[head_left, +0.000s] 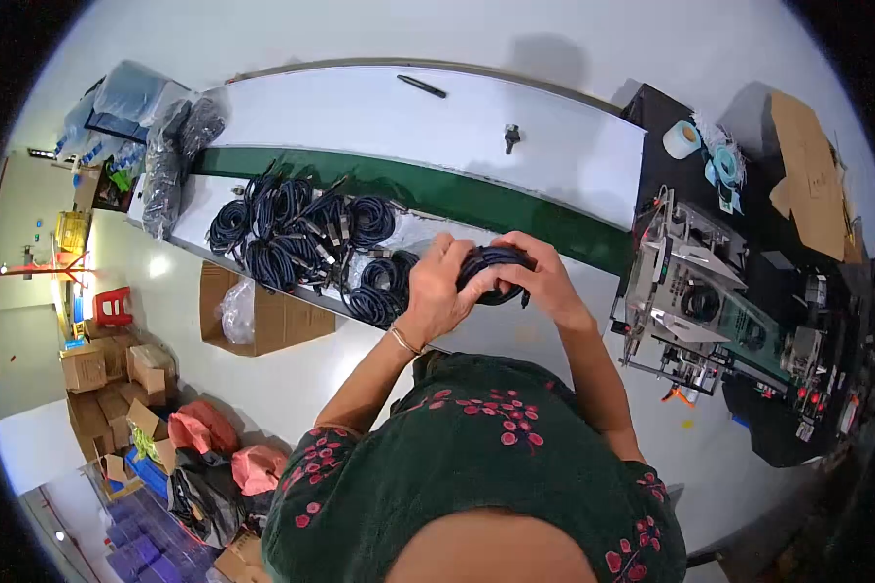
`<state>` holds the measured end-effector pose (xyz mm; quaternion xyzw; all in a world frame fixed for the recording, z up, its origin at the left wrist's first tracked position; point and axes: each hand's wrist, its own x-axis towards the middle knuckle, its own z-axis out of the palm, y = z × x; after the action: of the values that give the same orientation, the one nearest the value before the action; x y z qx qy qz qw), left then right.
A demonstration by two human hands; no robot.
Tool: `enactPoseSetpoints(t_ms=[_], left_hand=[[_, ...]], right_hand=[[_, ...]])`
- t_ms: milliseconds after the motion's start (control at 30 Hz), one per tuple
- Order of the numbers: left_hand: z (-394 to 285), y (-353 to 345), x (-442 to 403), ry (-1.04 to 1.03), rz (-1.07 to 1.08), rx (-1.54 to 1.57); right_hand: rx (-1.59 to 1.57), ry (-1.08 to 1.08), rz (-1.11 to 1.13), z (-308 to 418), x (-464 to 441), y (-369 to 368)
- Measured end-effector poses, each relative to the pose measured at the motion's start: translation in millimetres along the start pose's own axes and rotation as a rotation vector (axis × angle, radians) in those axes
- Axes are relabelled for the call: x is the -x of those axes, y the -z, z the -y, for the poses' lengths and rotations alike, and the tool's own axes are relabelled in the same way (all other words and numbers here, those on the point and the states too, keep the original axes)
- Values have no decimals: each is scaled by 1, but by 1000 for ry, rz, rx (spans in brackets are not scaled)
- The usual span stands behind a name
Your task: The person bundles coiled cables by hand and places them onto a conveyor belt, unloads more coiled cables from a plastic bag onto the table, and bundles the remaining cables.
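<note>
A coiled black cable [501, 260] is held between both hands above the front of the workbench. My left hand [439, 282] has its fingers closed round the coil's left side. Around the right side, the fingers of my right hand [544, 282] are closed with the thumb across the coil. Just left of my left hand lies another cable coil [371, 303]. Beyond it spreads a pile of coiled dark cables [287, 219] with metal-ended plugs. My palms hide part of the held coil.
A green belt strip [437, 188] runs along the white bench [311, 107], with a black pen [422, 86] and a small dark fitting [511, 138] behind it. A machine [700, 301] with coils in it stands right. An open cardboard box [306, 323] sits below left.
</note>
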<state>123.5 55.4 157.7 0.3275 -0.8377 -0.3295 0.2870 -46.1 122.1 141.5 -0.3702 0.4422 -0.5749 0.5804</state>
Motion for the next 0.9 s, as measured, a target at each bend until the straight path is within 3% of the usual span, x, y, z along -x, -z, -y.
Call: enactPoseSetpoints(t_ms=[100, 167, 233, 267, 333, 367, 433, 533, 600, 700, 733, 767, 833, 900], left_hand=[[9, -6, 5, 123, -53, 35], [-6, -6, -1, 85, -230, 253], [-4, -1, 1, 168, -238, 400], [22, -5, 12, 169, -200, 284], [-3, -6, 7, 205, -239, 340], [21, -11, 15, 245, -234, 390], [16, -10, 14, 70, -191, 90], [7, -7, 5, -100, 100, -143], [-13, -13, -3, -256, 160, -272], [-34, -34, -19, -254, 107, -222], [-30, -43, -20, -253, 71, -185], [-26, -47, -21, -248, 31, -154], [-23, -51, -22, -105, 136, 18], [-26, -54, -24, -108, 118, 52]], right_hand=[[-126, 10, -25, -2, 3, 1], [-100, 34, -2, 3, 6, 1], [-166, -2, -56, 1, 9, 0], [-170, -3, -76, 2, 11, 0], [-234, 65, -51, -13, 12, 6], [-294, 56, -77, -13, 14, 5], [-263, 51, -132, -18, 19, 8], [-279, 40, -201, -22, 22, 16], [-325, 104, -197, -18, 21, 15], [-276, 82, -70, -17, 16, 15], [-330, 72, -126, -28, 11, 17], [-386, 56, -176, -35, 8, 17], [-725, -48, -89, -17, 22, 21], [-833, -21, -17, -22, 23, 26]])
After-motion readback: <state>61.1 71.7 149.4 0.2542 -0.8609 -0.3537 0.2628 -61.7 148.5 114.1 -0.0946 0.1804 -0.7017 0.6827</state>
